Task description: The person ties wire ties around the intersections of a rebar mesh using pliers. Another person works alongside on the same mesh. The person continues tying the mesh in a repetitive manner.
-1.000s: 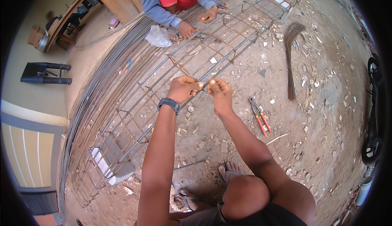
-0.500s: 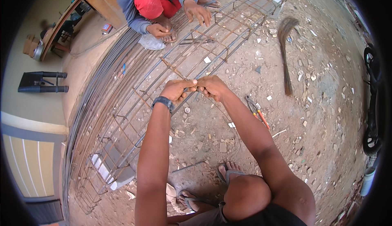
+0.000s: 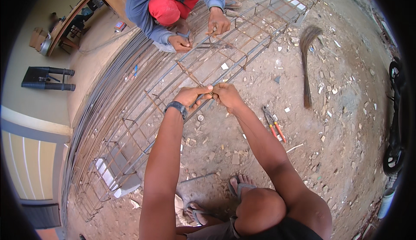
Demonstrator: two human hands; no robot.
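Note:
A long cage of thin steel rebar point(image 3: 145, 154) runs diagonally from lower left to upper right. At its near top bar, my left hand point(image 3: 190, 98), with a dark band on the wrist, is closed around the bar, thumb stretched toward a joint. Right beside it my right hand point(image 3: 228, 98) pinches at the same joint. A thin strand, which looks like tie wire, trails from it along my forearm; its end in the fingers is hidden. Pliers point(image 3: 274, 125) with orange and yellow handles lie on the ground to the right of my right forearm.
Across the cage another person point(image 3: 162, 10) squats, both hands at its far bar. White blocks point(image 3: 289, 1) prop the cage's ends. Loose rebar point(image 3: 104, 82) lies bundled along the far left side. A stick broom point(image 3: 307, 66) and rubble lie to the right.
My right hand has shifted slightly at the joint, its fingers now tighter together. The other person's hands have lowered onto the cage. The whole view has shifted a little.

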